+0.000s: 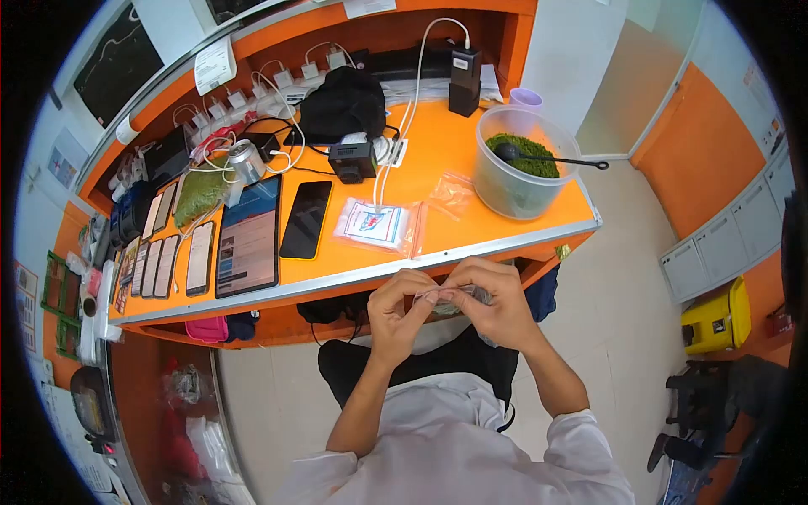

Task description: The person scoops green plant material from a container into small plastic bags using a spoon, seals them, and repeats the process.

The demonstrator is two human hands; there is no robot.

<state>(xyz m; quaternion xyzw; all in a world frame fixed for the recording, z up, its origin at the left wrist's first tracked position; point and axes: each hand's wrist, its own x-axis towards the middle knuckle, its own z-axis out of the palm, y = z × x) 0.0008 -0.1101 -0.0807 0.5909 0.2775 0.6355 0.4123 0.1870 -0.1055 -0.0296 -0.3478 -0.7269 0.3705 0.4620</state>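
My left hand (394,313) and my right hand (497,305) meet in front of the desk's edge, above my lap. Both are closed, pinching the top edge of a small clear plastic bag (446,308) between thumbs and fingers. Much of the bag is hidden behind the fingers. On the desk just beyond lies a pack of clear zip bags (375,225) with a printed label. A loose clear bag (452,194) is beside it. To the right stands a clear plastic tub (515,198) of green shredded material (526,151), with a black spoon (551,157) resting in it.
Several phones, a tablet (248,236) and a yellow-edged phone (306,220) line the orange desk's left half. Behind them are a can (247,162), a bag of green material (202,198), a black cube-shaped device (352,162), cables and chargers. A purple cup (526,98) stands behind the tub.
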